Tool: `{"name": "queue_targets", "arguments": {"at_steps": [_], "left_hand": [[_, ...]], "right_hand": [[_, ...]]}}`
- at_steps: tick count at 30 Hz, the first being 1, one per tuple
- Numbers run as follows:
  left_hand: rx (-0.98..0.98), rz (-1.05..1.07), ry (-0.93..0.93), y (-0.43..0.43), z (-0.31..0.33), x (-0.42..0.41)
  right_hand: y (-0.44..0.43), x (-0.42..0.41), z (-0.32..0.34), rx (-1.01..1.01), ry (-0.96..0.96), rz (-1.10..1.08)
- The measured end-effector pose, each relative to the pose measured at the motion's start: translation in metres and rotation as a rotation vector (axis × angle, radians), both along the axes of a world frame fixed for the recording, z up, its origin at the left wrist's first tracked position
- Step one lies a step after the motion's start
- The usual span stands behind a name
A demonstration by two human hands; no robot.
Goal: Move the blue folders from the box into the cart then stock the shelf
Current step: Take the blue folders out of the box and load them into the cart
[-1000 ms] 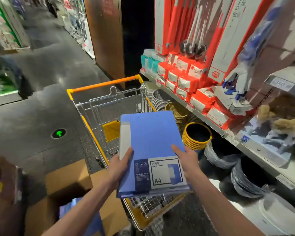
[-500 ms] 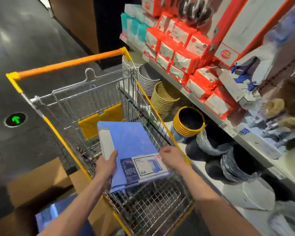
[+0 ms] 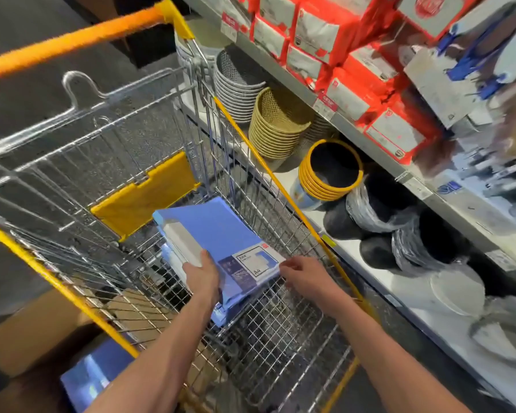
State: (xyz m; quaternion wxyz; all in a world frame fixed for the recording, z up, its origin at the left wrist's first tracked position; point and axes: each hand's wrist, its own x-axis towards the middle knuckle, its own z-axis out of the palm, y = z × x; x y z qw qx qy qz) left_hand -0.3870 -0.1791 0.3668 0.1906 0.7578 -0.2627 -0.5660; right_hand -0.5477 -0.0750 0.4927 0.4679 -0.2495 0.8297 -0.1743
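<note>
Down in the cart [image 3: 280, 186], the left hand [image 3: 201, 275] grips the blue folders [image 3: 218, 225]; the right hand [image 3: 307, 277] curls at their corner, hold unclear.

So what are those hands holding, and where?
A stack of blue folders: the left hand grips its near-left edge, the right hand holds the near-right corner.
</note>
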Motion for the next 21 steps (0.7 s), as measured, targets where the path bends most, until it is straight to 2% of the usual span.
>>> {"name": "queue_targets", "arguments": {"at_steps": [5,8,10,14,18,21], "left_hand": [[-0.028,-0.177,-0.038,-0.005,-0.008,-0.009],[0.075,-0.307,-0.033,-0.008,-0.033,0.004],[0.088,-0.424,-0.024,-0.006,-0.067,0.022],[-0.032,-0.647,-0.054,0.014,-0.002,0.042],[-0.231,-0.749,-0.016,0.041,0.058,0.055],[-0.356,-0.776,-0.034,0.064,0.097,0.074]], "right_hand": [[-0.007,0.005,-0.006,-0.029,-0.044,0.027],[-0.006,0.008,-0.012,-0.048,0.032,0.061],[0.001,0.011,-0.012,-0.059,0.007,0.028],[0.024,0.020,-0.004,-0.038,-0.026,0.032],[0.042,0.032,0.009,-0.025,-0.013,0.059],[0.052,0.050,0.026,-0.100,0.000,0.145]]}}
